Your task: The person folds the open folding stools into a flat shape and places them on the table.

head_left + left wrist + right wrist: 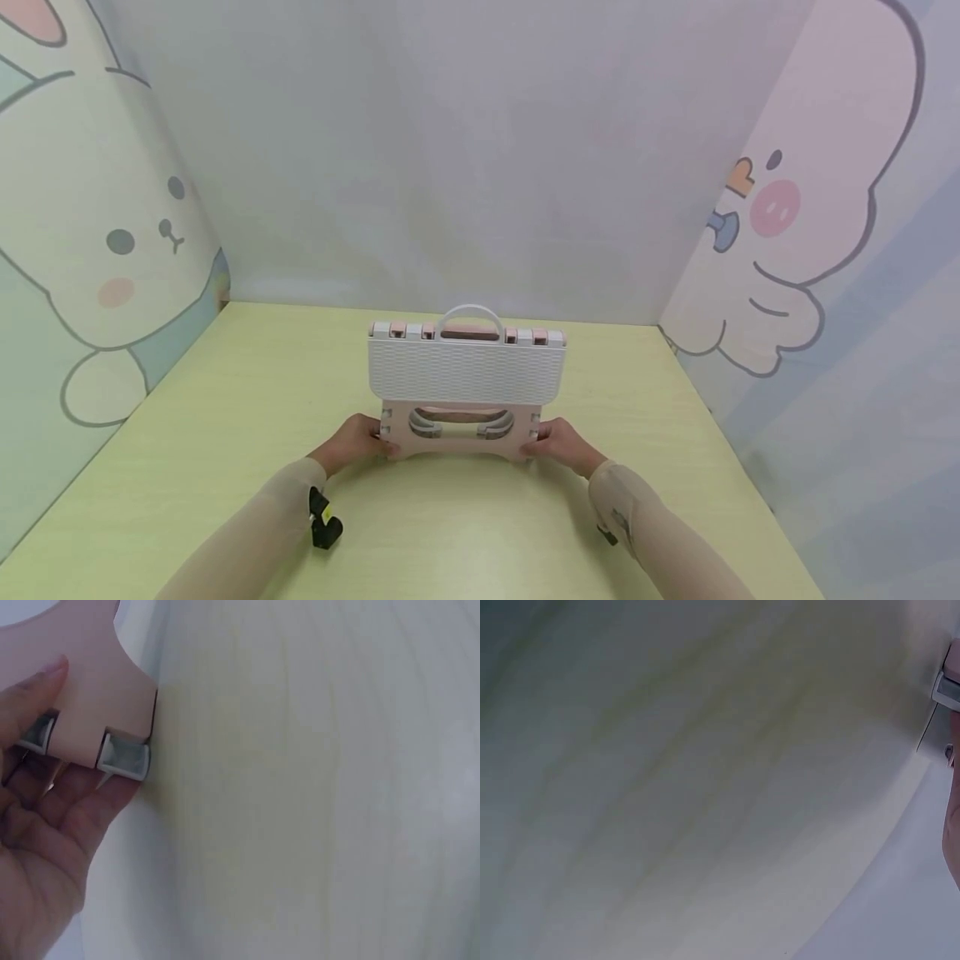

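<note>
A pink and white plastic folding stool [467,367] stands on the table in the head view, its white textured panel hanging in front of a pink leg panel with an oval cut-out. A white carrying handle [471,310] arches up from its top. My left hand [358,442] grips the left edge of the pink panel. In the left wrist view its thumb lies on the pink face [105,682], with the fingers curled behind the edge. My right hand [564,446] grips the opposite edge, thumb in front. Only a sliver of the right hand [952,817] shows in the right wrist view.
The pale yellow wood-grain table [465,533] extends around the stool. Behind it hangs a plain pale curtain [450,167], and cartoon-printed panels flank both sides. A black strap device [324,521] sits on the left sleeve.
</note>
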Tool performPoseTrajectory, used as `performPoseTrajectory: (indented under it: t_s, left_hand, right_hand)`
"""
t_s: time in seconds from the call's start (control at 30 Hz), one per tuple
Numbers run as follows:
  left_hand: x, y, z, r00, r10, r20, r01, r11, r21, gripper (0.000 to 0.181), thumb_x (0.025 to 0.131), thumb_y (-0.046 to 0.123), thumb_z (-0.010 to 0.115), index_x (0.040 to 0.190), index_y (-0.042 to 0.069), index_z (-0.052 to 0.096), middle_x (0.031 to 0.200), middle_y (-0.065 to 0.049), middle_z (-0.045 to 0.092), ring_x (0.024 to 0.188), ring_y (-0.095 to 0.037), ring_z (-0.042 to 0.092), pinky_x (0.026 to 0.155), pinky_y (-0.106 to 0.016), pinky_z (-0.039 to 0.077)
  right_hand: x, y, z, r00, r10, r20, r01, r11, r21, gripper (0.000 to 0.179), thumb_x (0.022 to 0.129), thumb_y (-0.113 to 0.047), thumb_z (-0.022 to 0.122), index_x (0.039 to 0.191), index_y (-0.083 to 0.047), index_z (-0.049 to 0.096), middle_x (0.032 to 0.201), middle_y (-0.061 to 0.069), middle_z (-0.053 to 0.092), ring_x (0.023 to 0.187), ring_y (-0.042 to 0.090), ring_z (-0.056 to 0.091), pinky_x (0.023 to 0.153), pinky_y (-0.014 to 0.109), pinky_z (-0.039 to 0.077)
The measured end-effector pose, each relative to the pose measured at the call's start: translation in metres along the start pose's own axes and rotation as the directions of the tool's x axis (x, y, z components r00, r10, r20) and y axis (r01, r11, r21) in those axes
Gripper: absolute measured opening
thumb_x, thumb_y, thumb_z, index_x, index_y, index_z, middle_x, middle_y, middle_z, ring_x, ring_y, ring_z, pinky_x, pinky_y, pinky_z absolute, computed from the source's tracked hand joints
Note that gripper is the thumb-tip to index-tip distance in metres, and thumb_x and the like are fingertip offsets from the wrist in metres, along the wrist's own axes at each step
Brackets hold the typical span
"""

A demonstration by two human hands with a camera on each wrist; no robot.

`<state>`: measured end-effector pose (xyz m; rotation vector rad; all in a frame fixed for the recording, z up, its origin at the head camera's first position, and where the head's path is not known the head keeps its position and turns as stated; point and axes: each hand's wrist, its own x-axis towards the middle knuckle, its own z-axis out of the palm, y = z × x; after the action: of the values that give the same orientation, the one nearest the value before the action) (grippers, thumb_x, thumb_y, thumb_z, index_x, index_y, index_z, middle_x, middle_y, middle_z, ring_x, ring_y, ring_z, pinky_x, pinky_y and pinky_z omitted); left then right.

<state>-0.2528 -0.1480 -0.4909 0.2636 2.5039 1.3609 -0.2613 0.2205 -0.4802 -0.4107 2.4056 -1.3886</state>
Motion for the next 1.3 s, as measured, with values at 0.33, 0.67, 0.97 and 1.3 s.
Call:
performPoseTrajectory:
  t_s: [0.33,0.67,0.97,1.3]
  left_hand:
    - [-0.0011,0.0032,0.0001,1.0,0.0,-0.001,0.0,1.0,-0.001,0.022,0.08,0.009,0.077,0.095,-0.006,0.071,0.086,-0.011,0.071,0.071,-0.015,0.054,0.067,-0.03,0.047]
    - [-0.0021,0.0012,0.0,0.999,0.034,0.009,-0.034,0.999,0.003,0.023,0.079,0.009,0.077,0.095,-0.007,0.071,0.085,-0.011,0.071,0.071,-0.015,0.054,0.067,-0.031,0.047]
    - [-0.0025,0.0014,0.0008,1.0,0.016,0.005,-0.015,1.0,-0.009,0.023,0.079,0.009,0.077,0.095,-0.007,0.071,0.085,-0.01,0.071,0.072,-0.016,0.054,0.068,-0.031,0.047]
    - [-0.0034,0.0011,0.001,1.0,0.028,0.006,-0.028,1.0,-0.015,0.021,0.079,0.008,0.077,0.093,-0.007,0.071,0.083,-0.01,0.071,0.071,-0.015,0.053,0.066,-0.031,0.046]
  right_hand:
    - [0.0013,0.0025,-0.0008,1.0,-0.012,0.003,0.012,1.0,-0.002,0.024,0.079,-0.007,0.072,0.096,0.009,0.071,0.091,0.012,0.072,0.077,0.011,0.056,0.07,0.029,0.046]
    - [0.0024,0.0041,-0.0014,1.0,-0.01,0.005,0.01,1.0,-0.017,0.024,0.078,-0.007,0.072,0.096,0.009,0.07,0.093,0.014,0.071,0.08,0.011,0.057,0.072,0.029,0.047]
    - [0.0027,0.0045,-0.001,1.0,-0.004,0.007,0.004,1.0,-0.019,0.023,0.079,-0.007,0.071,0.096,0.009,0.071,0.094,0.013,0.071,0.081,0.011,0.055,0.073,0.029,0.046]
    - [0.0012,0.0026,-0.0007,1.0,0.012,0.001,-0.012,1.0,-0.025,0.022,0.079,-0.007,0.071,0.094,0.009,0.071,0.093,0.012,0.071,0.079,0.012,0.054,0.072,0.029,0.045]
